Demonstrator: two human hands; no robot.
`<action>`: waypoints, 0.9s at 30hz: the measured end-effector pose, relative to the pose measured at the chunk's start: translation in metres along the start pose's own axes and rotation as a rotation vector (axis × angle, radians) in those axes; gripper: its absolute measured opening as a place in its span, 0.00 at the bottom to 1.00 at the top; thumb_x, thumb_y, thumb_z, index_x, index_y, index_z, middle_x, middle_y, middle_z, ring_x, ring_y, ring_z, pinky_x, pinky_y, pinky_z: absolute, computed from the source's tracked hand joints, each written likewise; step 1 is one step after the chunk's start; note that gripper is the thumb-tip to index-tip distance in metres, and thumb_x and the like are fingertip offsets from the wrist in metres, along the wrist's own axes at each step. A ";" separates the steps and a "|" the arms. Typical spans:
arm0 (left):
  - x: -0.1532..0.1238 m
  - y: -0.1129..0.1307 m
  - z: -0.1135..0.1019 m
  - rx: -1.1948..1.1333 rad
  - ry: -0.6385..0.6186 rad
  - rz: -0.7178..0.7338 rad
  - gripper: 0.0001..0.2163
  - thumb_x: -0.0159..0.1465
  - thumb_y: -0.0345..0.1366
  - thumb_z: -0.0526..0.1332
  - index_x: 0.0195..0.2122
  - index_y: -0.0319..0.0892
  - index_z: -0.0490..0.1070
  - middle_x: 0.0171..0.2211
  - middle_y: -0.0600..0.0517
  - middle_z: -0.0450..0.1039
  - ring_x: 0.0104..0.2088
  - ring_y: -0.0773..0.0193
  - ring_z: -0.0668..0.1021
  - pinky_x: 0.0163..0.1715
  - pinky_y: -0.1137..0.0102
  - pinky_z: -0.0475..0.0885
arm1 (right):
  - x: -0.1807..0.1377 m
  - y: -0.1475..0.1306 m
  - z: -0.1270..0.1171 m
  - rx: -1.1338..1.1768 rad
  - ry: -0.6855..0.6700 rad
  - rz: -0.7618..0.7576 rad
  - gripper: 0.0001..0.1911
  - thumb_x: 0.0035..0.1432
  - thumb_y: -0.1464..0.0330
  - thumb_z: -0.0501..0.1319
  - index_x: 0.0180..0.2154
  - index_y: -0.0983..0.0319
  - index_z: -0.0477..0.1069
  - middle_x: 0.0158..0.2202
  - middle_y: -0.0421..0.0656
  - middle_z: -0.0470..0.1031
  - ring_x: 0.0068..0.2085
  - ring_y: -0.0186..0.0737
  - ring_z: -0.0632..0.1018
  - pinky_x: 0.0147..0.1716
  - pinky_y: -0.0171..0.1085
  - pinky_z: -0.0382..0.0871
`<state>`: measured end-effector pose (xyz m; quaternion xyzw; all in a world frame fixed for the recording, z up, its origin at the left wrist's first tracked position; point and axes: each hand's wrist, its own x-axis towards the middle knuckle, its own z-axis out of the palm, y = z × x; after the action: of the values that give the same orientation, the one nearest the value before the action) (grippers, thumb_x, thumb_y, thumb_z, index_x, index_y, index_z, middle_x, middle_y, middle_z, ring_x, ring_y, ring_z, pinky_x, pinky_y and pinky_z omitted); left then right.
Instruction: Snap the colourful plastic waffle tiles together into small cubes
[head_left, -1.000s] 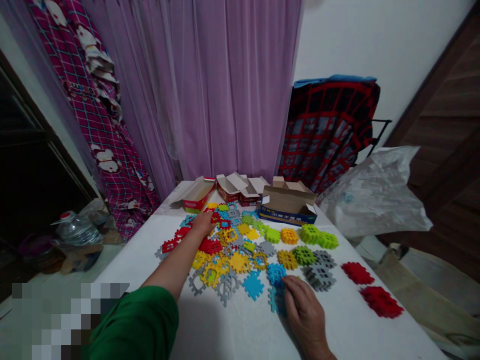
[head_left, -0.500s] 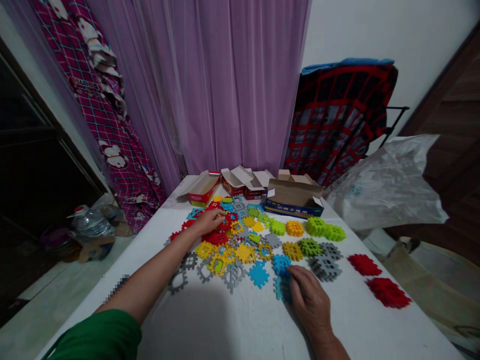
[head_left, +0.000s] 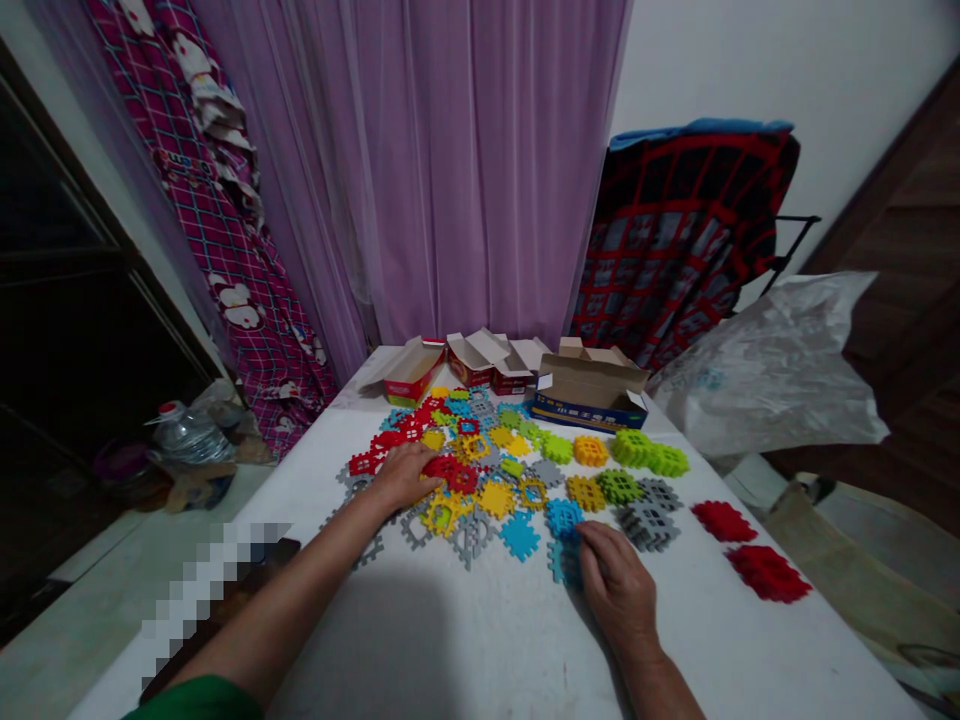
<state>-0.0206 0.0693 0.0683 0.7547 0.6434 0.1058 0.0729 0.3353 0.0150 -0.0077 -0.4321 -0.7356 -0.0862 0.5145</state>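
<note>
My left hand (head_left: 407, 476) lies over the left side of a mixed pile of toothed plastic building tiles, thumb apart from the fingers. Red tiles (head_left: 452, 474) are beside its fingertips and yellow tiles (head_left: 442, 515) lie near the thumb; nothing shows in its grasp. My right hand (head_left: 621, 585) rests on the table with curled fingers, its fingertips at the edge of a stack of blue tiles (head_left: 562, 517). Part of a second blue stack (head_left: 556, 562) is hidden behind that hand. What the curled fingers hold, if anything, is hidden.
Sorted stacks stand to the right: light green (head_left: 632, 448), orange (head_left: 591, 451), grey (head_left: 646, 527) and red (head_left: 769, 573). Open cardboard boxes, including a blue box (head_left: 589, 395) and a red box (head_left: 415, 372), line the white table's (head_left: 510, 640) back edge. A clear plastic bag (head_left: 780, 370) hangs at right.
My left hand has moved back toward me and slightly left, from the red tiles farther into the pile. My right hand has stayed by the blue stacks. The view has shifted slightly.
</note>
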 end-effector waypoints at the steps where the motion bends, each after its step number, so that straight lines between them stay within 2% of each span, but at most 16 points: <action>1: -0.003 0.003 0.000 0.022 -0.009 -0.013 0.22 0.58 0.44 0.65 0.53 0.47 0.74 0.54 0.45 0.74 0.56 0.48 0.72 0.57 0.58 0.64 | 0.000 0.000 0.000 0.000 -0.001 -0.002 0.10 0.64 0.70 0.56 0.42 0.60 0.76 0.40 0.45 0.79 0.41 0.41 0.80 0.43 0.41 0.76; 4: -0.006 0.013 -0.001 0.031 -0.017 -0.011 0.22 0.60 0.42 0.63 0.56 0.46 0.72 0.55 0.45 0.73 0.57 0.49 0.71 0.59 0.58 0.63 | 0.000 -0.001 0.000 0.002 -0.010 -0.001 0.10 0.63 0.70 0.56 0.42 0.60 0.76 0.40 0.45 0.79 0.41 0.41 0.80 0.43 0.41 0.76; 10: -0.001 0.025 0.001 -0.019 -0.098 0.135 0.25 0.60 0.43 0.63 0.60 0.48 0.68 0.61 0.48 0.68 0.61 0.51 0.68 0.61 0.57 0.59 | -0.001 -0.001 -0.001 0.003 -0.009 0.011 0.10 0.64 0.70 0.56 0.42 0.61 0.76 0.40 0.45 0.79 0.41 0.41 0.80 0.43 0.40 0.76; 16: 0.006 0.029 0.007 -0.001 -0.124 0.119 0.26 0.59 0.42 0.64 0.59 0.46 0.68 0.60 0.46 0.70 0.59 0.50 0.70 0.60 0.56 0.61 | 0.000 -0.001 -0.001 0.009 -0.017 0.014 0.11 0.63 0.71 0.56 0.42 0.60 0.76 0.40 0.45 0.79 0.42 0.41 0.80 0.43 0.40 0.75; 22: 0.002 0.033 0.014 -0.051 -0.025 0.108 0.30 0.57 0.43 0.67 0.61 0.44 0.66 0.58 0.44 0.71 0.58 0.48 0.71 0.60 0.55 0.61 | 0.001 -0.002 -0.001 0.007 -0.006 0.005 0.10 0.63 0.71 0.56 0.42 0.60 0.75 0.39 0.45 0.79 0.41 0.41 0.80 0.43 0.40 0.75; 27: -0.008 0.051 0.025 -0.127 0.136 0.065 0.27 0.58 0.45 0.67 0.58 0.46 0.70 0.54 0.45 0.74 0.55 0.50 0.73 0.57 0.56 0.64 | 0.001 -0.002 -0.001 -0.016 -0.015 0.003 0.10 0.64 0.71 0.55 0.42 0.60 0.75 0.39 0.45 0.79 0.41 0.41 0.80 0.42 0.40 0.76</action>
<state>0.0332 0.0537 0.0565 0.7600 0.6141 0.2000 0.0733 0.3346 0.0137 -0.0059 -0.4381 -0.7382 -0.0878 0.5054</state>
